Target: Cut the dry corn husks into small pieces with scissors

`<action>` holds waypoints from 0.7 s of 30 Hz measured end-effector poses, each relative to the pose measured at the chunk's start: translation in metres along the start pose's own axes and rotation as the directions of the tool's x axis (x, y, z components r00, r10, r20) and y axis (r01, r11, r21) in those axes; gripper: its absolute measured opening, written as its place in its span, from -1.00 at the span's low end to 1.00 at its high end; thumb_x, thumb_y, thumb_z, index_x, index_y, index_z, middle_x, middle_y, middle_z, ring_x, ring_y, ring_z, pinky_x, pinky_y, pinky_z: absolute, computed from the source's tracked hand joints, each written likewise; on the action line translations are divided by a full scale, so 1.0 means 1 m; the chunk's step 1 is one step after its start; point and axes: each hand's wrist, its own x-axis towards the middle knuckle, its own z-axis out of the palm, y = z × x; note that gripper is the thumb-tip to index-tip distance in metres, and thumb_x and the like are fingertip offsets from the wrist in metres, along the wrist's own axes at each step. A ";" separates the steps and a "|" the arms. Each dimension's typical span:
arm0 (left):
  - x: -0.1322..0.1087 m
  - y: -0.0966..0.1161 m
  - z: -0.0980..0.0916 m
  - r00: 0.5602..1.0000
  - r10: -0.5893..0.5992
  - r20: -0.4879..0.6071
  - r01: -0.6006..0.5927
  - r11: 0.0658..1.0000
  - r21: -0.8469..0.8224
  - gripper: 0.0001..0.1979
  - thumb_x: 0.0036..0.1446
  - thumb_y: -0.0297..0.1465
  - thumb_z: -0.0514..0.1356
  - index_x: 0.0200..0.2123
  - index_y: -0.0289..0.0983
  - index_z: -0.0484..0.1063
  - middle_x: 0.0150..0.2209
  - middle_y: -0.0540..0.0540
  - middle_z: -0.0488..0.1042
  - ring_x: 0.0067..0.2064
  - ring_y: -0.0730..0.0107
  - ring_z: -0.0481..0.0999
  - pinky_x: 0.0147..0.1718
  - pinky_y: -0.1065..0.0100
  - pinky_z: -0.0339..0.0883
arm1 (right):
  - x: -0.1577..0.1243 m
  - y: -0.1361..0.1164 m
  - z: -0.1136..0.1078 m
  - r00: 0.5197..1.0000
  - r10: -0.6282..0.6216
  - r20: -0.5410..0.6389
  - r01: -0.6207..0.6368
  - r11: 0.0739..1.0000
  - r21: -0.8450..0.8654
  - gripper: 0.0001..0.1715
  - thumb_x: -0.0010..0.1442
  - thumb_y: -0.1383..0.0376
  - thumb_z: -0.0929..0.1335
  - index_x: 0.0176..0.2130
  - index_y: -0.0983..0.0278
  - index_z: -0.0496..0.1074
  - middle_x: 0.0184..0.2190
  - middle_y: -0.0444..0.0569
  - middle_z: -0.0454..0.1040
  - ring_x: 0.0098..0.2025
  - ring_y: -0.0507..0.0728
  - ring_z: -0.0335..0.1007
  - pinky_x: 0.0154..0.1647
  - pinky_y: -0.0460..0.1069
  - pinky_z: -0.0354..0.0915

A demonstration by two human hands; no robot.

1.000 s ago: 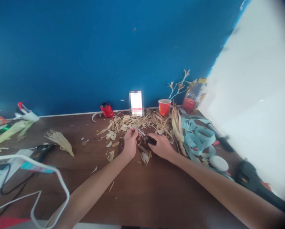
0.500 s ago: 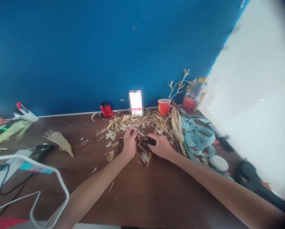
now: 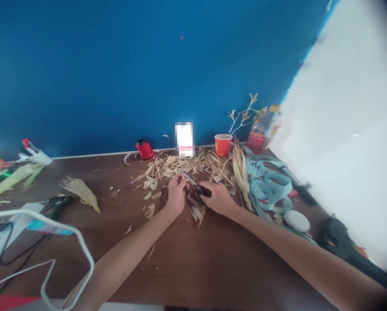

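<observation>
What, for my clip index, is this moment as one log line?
right hand: holds scissors; left hand: pinched beside scissors, contents unclear; beyond: dried plant scraps, red cup

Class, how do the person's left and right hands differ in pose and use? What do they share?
The right hand grips the scissors by the black handles; the left hand is beside the blades, anything it holds too small to make out. The left hand's thumb and fingertips pinch together, while the right hand curls around the handles. Both are bare and close to the dry husk scraps.
</observation>
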 end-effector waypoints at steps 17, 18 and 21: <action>0.000 0.001 0.001 1.000 0.011 0.002 -0.011 1.000 -0.027 -0.80 0.02 -0.32 0.27 -0.38 -0.30 0.33 -0.49 0.06 0.26 -0.49 0.59 0.21 -0.47 0.48 0.08 | -0.001 -0.002 -0.002 1.000 0.012 0.005 -0.012 1.000 -0.016 -0.70 0.10 0.33 0.32 -0.13 0.15 0.46 -0.29 -0.11 0.57 -0.23 0.11 0.48 -0.24 -0.08 0.24; 0.000 0.000 0.001 1.000 0.013 0.002 -0.013 1.000 -0.027 -0.80 0.02 -0.32 0.27 -0.38 -0.30 0.33 -0.49 0.05 0.26 -0.49 0.59 0.21 -0.47 0.47 0.08 | -0.001 -0.002 -0.002 1.000 0.013 0.006 -0.013 1.000 -0.021 -0.71 0.10 0.33 0.32 -0.13 0.15 0.46 -0.29 -0.11 0.57 -0.23 0.11 0.49 -0.25 -0.08 0.24; -0.001 0.000 0.001 1.000 0.018 -0.005 -0.018 1.000 -0.024 -0.79 0.02 -0.31 0.28 -0.38 -0.30 0.34 -0.50 0.06 0.25 -0.49 0.58 0.21 -0.46 0.47 0.09 | -0.001 -0.001 -0.001 1.000 0.020 0.004 -0.019 0.999 -0.048 -0.69 0.09 0.33 0.33 -0.12 0.15 0.46 -0.27 -0.10 0.58 -0.21 0.13 0.49 -0.23 -0.07 0.24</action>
